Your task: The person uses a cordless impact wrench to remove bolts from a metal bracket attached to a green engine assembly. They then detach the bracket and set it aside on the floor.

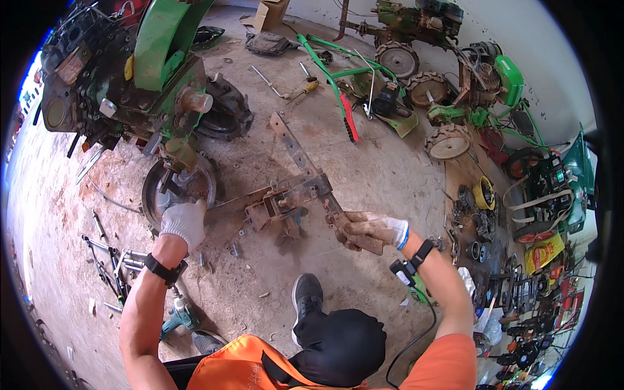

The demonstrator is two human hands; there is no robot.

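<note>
Both hands wear whitish work gloves, the right one stained brown. Between them hangs a rusty steel hitch frame [296,193], made of a long crossbar with holes, a clamp bracket and a side arm. My right hand [367,229] is closed around the lower end of the crossbar. At the far end of the side arm my left hand [184,224] is closed on the frame, its fingers partly hidden. Just beyond that hand stands a round metal wheel rim [156,188] under the green machine [166,91], which carries a dark, greasy gearbox.
A teal cordless drill [181,315] lies by my feet, near sockets and wrenches [120,263]. Loose bolts [234,249] dot the concrete. Farther off are a yellow-handled screwdriver [304,91] and green handlebars [331,78] with a red grip. Small tillers [448,84] and parts line the right wall.
</note>
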